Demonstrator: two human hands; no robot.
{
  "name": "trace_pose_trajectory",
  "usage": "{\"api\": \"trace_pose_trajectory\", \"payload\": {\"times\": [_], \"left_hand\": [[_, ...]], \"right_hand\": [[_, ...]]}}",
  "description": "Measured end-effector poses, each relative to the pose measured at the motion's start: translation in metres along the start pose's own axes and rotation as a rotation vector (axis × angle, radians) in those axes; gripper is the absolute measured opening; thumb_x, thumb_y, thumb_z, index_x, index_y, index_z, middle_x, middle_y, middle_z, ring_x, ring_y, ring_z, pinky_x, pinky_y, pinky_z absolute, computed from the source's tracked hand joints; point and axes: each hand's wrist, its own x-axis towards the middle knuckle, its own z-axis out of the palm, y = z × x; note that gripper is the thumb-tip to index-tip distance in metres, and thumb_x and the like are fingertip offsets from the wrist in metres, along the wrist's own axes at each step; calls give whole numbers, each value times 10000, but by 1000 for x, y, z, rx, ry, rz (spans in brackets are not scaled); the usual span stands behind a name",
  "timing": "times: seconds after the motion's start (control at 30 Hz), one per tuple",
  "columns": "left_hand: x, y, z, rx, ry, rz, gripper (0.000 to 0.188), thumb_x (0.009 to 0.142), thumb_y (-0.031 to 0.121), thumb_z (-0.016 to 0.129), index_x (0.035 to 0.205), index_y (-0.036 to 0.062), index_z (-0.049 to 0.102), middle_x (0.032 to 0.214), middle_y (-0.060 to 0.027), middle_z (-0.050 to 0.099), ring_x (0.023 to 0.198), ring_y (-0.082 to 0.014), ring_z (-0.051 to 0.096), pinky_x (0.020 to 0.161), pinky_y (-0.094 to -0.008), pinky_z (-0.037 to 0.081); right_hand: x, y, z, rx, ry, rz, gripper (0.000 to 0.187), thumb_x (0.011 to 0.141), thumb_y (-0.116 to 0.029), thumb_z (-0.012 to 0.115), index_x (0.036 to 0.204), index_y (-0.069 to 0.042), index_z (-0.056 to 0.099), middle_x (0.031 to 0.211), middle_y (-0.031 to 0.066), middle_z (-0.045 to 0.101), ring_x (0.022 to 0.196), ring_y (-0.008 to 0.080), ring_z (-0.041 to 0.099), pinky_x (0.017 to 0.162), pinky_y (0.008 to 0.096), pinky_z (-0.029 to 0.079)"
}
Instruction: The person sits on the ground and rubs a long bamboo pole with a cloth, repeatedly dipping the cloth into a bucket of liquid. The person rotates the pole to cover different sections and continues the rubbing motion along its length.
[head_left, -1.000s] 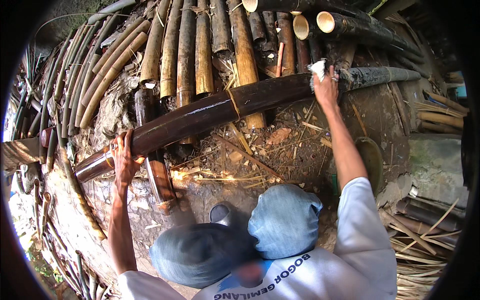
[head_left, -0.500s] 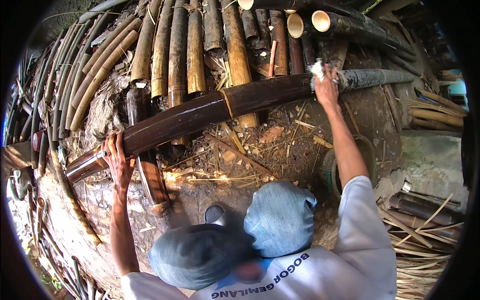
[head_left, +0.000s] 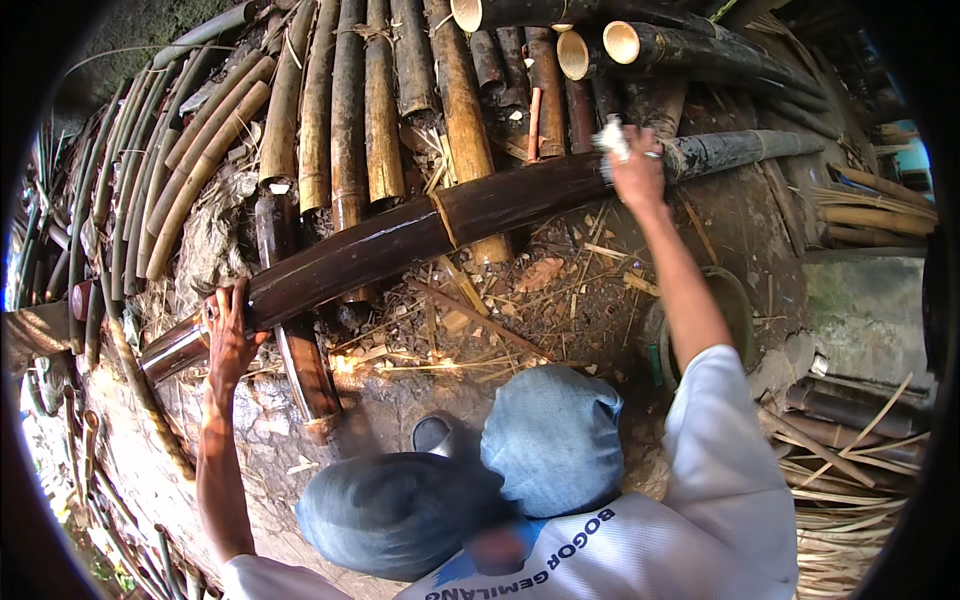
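A long dark-brown bamboo pole [head_left: 350,250], wet and shiny, lies slantwise in front of me, its left end lower and nearer. Its far right stretch is dull grey [head_left: 745,153]. My left hand [head_left: 230,335] grips the pole near its left end, fingers over the top and thumb at the near side. In my right hand [head_left: 638,175] is a crumpled white wad [head_left: 612,138], pressed on the pole near where brown meets grey. The wad is blurred, and I cannot tell its material. Under the pole's left part runs a shorter dark bamboo support [head_left: 300,365].
Several bamboo poles [head_left: 383,130] lie side by side beyond, with thinner ones [head_left: 205,170] at the left. Cut poles [head_left: 690,50] are stacked at the far right. A round bucket [head_left: 728,310] stands beneath my right forearm. Split strips [head_left: 835,520] lie lower right; shavings litter the ground.
My right hand has shifted slightly left along the pole with the white wad. My left hand stays on the pole's left part. The whole view has moved a little.
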Motion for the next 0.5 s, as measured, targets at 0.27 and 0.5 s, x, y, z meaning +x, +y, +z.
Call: {"api": "trace_pose_trajectory", "payload": {"times": [0.27,0.5], "left_hand": [[11,23,6,-60,177,54,1078,635,7,899,1565,121,364,1499,-197,396,1476,-438,331,1257,-577,232],[-37,6,11,103,280,-9,1152,588,-16,887,1595,118,343,1562,-150,414,1481,-380,334,1253,-546,235]], "right_hand": [[-72,-298,47,313,96,-355,504,907,-272,696,1355,-46,642,1331,192,642,873,274,689,866,419,551],[-15,-78,-22,300,-110,393,687,968,-523,618,1459,-54,509,1221,220,705,1084,427,700,960,546,541]]}}
